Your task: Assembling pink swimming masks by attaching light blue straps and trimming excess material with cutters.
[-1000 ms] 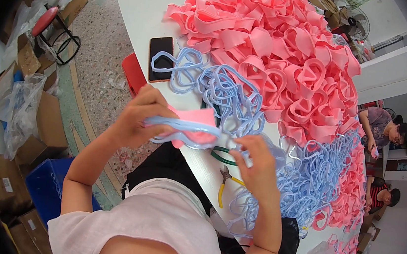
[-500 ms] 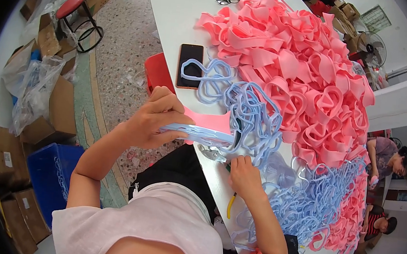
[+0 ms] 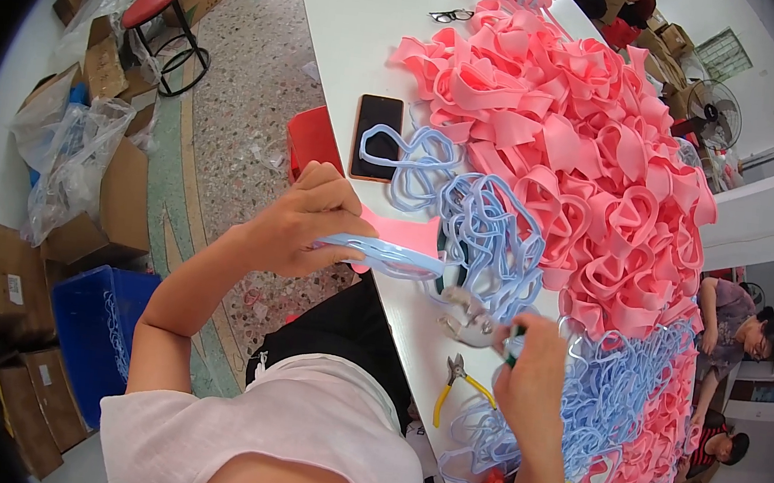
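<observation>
My left hand [image 3: 309, 224], over the table's near edge, pinches a pink band [image 3: 407, 234] together with a light-blue, glossy plastic loop [image 3: 390, 258] pressed narrow. My right hand [image 3: 532, 365] is closed round a green-handled metal tool with curved jaws [image 3: 468, 318]; the jaws are blurred by motion and stand apart, to the right of the blue loop's tip. Yellow-handled cutting pliers [image 3: 459, 381] lie on the table below the tool. Light-blue loops [image 3: 496, 234] are tangled just beyond my left hand's pieces.
A large heap of pink bands [image 3: 557, 146] covers the far part of the white table [image 3: 348, 25]. More blue loops [image 3: 626, 389] pile at the right. A phone [image 3: 376, 137] and glasses [image 3: 451, 15] lie at the left. A red bin [image 3: 313, 135] stands beside the table; two people are at the right.
My right hand has lifted the green-handled tool off the table and moved right with it. The yellow-handled pliers now show whole. My left hand keeps its hold.
</observation>
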A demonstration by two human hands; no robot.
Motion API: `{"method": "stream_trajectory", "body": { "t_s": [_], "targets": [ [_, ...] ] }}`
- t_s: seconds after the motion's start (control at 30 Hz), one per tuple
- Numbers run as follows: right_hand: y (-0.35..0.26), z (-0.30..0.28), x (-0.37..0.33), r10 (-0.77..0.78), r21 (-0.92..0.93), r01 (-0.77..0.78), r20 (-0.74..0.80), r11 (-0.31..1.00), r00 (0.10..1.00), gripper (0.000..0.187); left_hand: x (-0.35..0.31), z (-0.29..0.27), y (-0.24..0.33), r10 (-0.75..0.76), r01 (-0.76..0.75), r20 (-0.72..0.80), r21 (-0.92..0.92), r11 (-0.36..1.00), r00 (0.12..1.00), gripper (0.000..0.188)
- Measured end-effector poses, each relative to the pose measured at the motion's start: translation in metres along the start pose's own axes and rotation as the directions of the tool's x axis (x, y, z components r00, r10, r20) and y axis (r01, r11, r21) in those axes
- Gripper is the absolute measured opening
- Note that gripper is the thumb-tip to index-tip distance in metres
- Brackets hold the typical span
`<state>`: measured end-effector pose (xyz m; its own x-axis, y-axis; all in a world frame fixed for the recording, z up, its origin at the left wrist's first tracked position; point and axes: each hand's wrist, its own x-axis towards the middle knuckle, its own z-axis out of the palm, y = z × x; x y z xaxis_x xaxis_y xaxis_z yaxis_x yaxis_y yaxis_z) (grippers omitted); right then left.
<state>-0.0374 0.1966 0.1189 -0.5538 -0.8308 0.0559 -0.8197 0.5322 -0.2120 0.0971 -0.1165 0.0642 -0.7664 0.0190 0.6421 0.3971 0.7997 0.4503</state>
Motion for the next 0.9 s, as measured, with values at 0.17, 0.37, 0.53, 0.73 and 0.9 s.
{"method": "stream_trajectory", "body": {
  "t_s": [0.17,0.37,0.53,0.73,0.9],
  "targets": [
    [-0.001,-0.009,0.023,-0.114,-0.323,0.041,-0.21,0.946,0.971,0.043,0.013,0.007,0.012,0.063,-0.055,0.097,-0.078,0.995,0.993,0.024],
    [-0.003,-0.013,0.035,-0.239,-0.458,0.151,-0.14,0.876,0.961,0.027,0.021,0.016,0.019,0.109,-0.089,0.125,-0.155,0.984,0.986,0.024],
    [0.007,-0.018,0.047,-0.349,-0.507,0.258,-0.09,0.822,0.933,0.009,0.02,0.019,0.017,0.097,-0.071,0.139,-0.182,0.981,0.985,0.023],
    [0.023,-0.007,0.056,-0.423,-0.501,0.332,-0.077,0.799,0.903,0.009,0.016,0.029,0.013,0.065,-0.031,0.157,-0.206,0.978,0.985,0.022],
    [0.028,-0.009,0.05,-0.386,-0.479,0.3,-0.09,0.825,0.918,0.009,0.022,0.028,0.015,0.075,-0.068,0.137,-0.055,0.996,0.988,0.024]
  ]
}}
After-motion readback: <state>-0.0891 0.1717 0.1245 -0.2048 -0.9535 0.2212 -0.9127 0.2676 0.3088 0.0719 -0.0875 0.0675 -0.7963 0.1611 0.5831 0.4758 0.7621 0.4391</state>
